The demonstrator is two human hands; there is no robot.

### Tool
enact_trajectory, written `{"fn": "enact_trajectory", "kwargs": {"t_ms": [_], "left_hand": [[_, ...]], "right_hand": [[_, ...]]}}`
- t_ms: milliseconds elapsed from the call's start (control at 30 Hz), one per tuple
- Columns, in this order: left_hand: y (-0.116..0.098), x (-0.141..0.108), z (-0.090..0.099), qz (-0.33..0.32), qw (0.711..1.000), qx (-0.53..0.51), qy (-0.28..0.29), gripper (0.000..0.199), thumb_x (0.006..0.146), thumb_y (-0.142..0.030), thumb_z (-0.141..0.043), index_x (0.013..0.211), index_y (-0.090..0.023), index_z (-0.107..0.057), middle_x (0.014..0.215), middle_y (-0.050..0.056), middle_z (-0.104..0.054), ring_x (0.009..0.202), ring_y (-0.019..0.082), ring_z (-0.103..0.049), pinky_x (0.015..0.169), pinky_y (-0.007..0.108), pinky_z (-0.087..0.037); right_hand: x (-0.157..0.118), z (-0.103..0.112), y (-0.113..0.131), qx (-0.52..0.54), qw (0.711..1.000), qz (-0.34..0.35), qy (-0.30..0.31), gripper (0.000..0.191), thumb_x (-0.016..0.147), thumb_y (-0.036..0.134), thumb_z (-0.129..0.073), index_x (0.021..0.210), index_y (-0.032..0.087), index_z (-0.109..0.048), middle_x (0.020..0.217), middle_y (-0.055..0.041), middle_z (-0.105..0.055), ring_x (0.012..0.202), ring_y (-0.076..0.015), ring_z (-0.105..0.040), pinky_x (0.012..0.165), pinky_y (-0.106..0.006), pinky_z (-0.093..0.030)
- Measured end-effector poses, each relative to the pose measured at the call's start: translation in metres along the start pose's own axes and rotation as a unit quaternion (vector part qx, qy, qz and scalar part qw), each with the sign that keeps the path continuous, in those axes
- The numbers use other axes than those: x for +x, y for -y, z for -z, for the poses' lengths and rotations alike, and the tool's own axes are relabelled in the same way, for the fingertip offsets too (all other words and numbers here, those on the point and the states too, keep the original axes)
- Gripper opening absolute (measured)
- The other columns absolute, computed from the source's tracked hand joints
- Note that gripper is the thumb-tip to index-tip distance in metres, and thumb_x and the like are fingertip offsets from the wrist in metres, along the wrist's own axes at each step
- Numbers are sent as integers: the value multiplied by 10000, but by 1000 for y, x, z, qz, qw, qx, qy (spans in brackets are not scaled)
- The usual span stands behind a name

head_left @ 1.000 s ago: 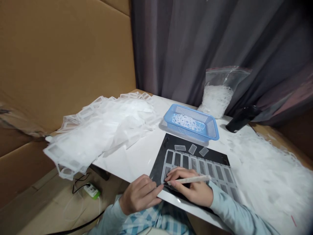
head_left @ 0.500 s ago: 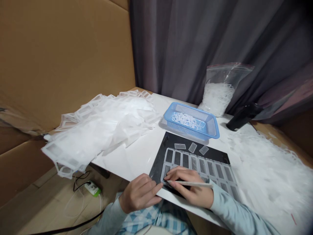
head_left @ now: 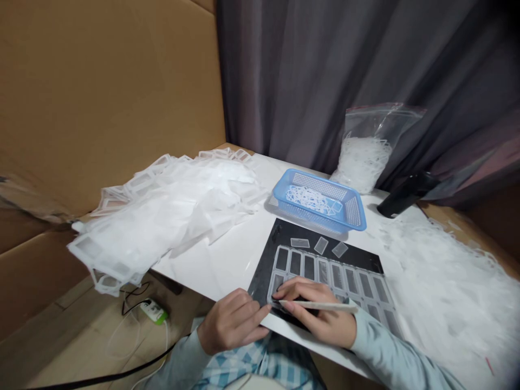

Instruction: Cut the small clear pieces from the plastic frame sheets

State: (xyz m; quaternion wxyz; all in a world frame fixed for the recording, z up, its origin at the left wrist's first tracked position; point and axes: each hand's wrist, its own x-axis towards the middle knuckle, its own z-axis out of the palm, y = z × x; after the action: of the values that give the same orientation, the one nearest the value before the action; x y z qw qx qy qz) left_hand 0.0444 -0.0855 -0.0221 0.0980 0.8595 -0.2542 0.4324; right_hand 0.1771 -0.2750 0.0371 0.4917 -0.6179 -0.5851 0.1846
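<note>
A translucent plastic sheet [head_left: 347, 271] with rows of rectangular frames lies on a black board [head_left: 266, 260]. My right hand [head_left: 319, 311] rests over the sheet's near left part, closed around a thin, pale, pen-like tool [head_left: 325, 306] whose tip points left at the sheet's corner. What kind of tool it is does not show clearly. My left hand [head_left: 233, 319] is at the board's near left edge, fingers curled and fingertips close to that corner; anything between them is hidden. Three small loose rectangular pieces [head_left: 320, 245] lie on the board beyond the sheet.
Behind the board stands a blue basket [head_left: 353, 211] holding thin white frames. A zip bag [head_left: 361, 157] of white pieces and a black cylindrical object [head_left: 402, 197] are at the back right. Piles of translucent sheets [head_left: 162, 216] and white scraps [head_left: 455, 292] flank the board.
</note>
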Motion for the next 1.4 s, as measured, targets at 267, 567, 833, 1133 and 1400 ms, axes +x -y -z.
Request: {"fn": "enact_trajectory", "kwargs": {"t_ms": [267,567,833,1133,1400], "left_hand": [[0,1,1,-2,1000,-5,3,230,937,-213,-573,1059,-24,-620,747,65,-607,640,159,-528,577,321,-445],[0,-1,0,-4,1000,-6,1,239,921,-214,-604,1060,-21,-625,754,65,-607,644,160,-527,594,328,-447],[-1,-2,0,2,1000,2,1,243,932,-233,-592,1084,-44,-611,737,57,-618,648,147,-542,604,313,-468],[0,-4,-2,-4,1000,-4,0,240,919,-215,-603,1066,-27,-619,754,66,-615,651,156,-542,612,326,-467],[0,-5,-3,-4,1000,-6,0,253,927,-225,-598,1069,-17,-621,752,75,-620,654,160,-548,610,329,-466]], "right_hand": [[1,0,1,-6,1000,-3,3,102,971,165,-509,930,161,-603,994,-102,-684,984,-187,-620,858,-317,-521],[0,-1,0,-9,1000,4,6,106,963,157,-509,931,157,-609,998,-107,-680,995,-192,-618,864,-321,-516],[-2,0,-2,-52,998,28,37,122,969,144,-481,1001,154,-598,1037,-111,-665,1021,-202,-595,906,-346,-504],[-9,-13,-13,-231,962,141,22,88,959,74,-498,973,139,-555,1098,-154,-657,1049,-245,-577,863,-388,-545],[-4,23,-9,-307,937,70,-153,168,966,54,-461,1052,163,-557,1084,-129,-656,1061,-244,-585,901,-404,-521]]}}
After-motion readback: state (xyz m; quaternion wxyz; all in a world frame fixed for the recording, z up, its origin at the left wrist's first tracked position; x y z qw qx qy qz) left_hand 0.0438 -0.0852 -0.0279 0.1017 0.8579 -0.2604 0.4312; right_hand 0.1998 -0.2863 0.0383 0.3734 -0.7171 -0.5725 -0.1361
